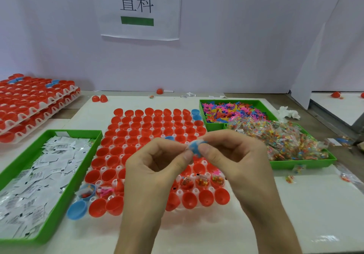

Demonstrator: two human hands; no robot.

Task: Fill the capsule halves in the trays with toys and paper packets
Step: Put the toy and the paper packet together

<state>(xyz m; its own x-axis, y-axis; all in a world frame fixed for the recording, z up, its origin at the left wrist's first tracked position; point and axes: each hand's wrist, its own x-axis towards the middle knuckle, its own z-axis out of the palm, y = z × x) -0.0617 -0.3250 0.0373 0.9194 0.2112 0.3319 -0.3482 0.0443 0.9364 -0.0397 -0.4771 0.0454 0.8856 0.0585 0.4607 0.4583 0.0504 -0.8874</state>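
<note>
Capsule halves [134, 133] in tray [103, 168] on white counter [295, 204], left hand [155, 167] and right hand [234, 155] pinching blurred blue toy [194, 147], green bins [79, 175] alongside, paper sign [139, 7] on pale wall [236, 47]

From my feed I saw a plain pale wall [236, 53] close behind the table [323, 123], evenly lit, without hard shadows. A white sheet of paper [140, 9] with two black characters and a green bar hung on it. A white board [295, 204] covered most of the brownish table, and a pale panel [325, 72] stood at the right.
</note>
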